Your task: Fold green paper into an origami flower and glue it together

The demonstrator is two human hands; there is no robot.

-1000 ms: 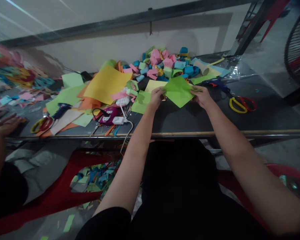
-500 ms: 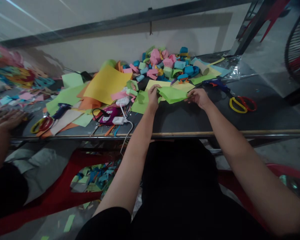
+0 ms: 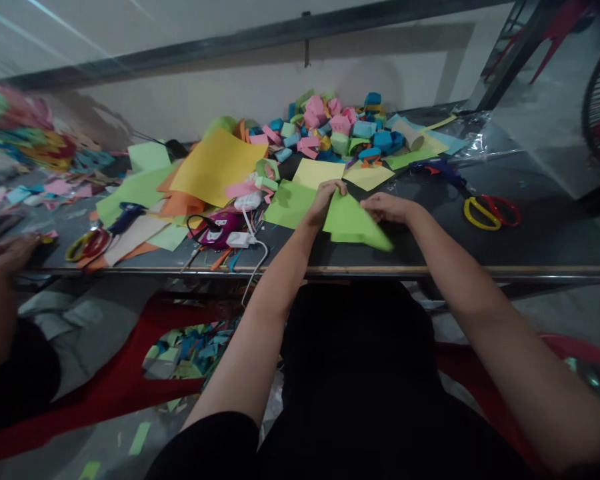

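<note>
My left hand (image 3: 325, 202) pinches the top of a folded-looking light green paper sheet (image 3: 350, 220), which hangs tilted over the dark table. The sheet's lower right corner is blurred by motion. At the sheet's right edge, my right hand (image 3: 387, 207) has its fingers curled closed, the tips meeting the paper. Another green sheet (image 3: 290, 203) lies left of my left hand. Pale yellow sheets (image 3: 320, 173) lie just behind both hands.
Behind lies a heap of coloured paper shapes (image 3: 340, 125). Yellow-and-red-handled scissors (image 3: 490, 212) and a blue glue gun (image 3: 440, 172) are at right. A purple power strip (image 3: 223, 230) with a white cable (image 3: 260, 267) sits at left. A co-worker's hand (image 3: 10, 253) is far left.
The green sheet, earlier stretched level between both hands, now hangs tilted with its right corner swung down. My left hand has shifted right and my right hand slightly left, closer together.
</note>
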